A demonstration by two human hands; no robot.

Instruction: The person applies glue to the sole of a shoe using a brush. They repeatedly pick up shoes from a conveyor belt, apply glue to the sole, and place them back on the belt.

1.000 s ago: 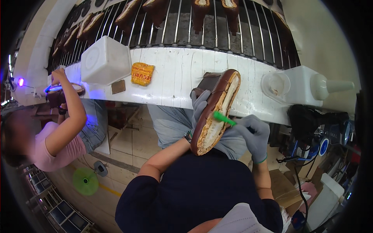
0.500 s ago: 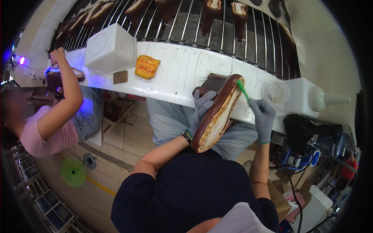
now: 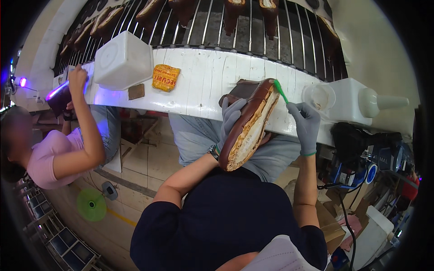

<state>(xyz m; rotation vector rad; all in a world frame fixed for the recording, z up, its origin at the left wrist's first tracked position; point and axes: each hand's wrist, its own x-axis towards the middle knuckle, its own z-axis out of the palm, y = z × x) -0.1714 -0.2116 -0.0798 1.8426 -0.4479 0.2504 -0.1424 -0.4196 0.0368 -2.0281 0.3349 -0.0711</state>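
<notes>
A dark brown leather boot upper (image 3: 236, 132) on its last is tilted over the table's front edge, its pale, soleless underside turned up and to the right. Around its left side wraps my grey-gloved left hand (image 3: 231, 118), gripping it. Between the fingers of my gloved right hand (image 3: 305, 125) is a green-handled brush (image 3: 281, 92). Its tip lies against the rim of the underside at the boot's far end. Right of the brush sits a round, translucent tub (image 3: 319, 96) with pale stuff inside.
The white table (image 3: 199, 74) also bears a white plastic container (image 3: 123, 61), a yellow packet (image 3: 166, 77), a small brown block (image 3: 136, 91) and a white spouted bottle (image 3: 357, 102). Beyond runs a roller conveyor (image 3: 253, 34) with several boots. At left a co-worker (image 3: 68, 156) handles another boot.
The brush tip has moved slightly toward the boot's far end, along the edge. The co-worker's boot has tilted and their raised hand has shifted. My view has turned a little.
</notes>
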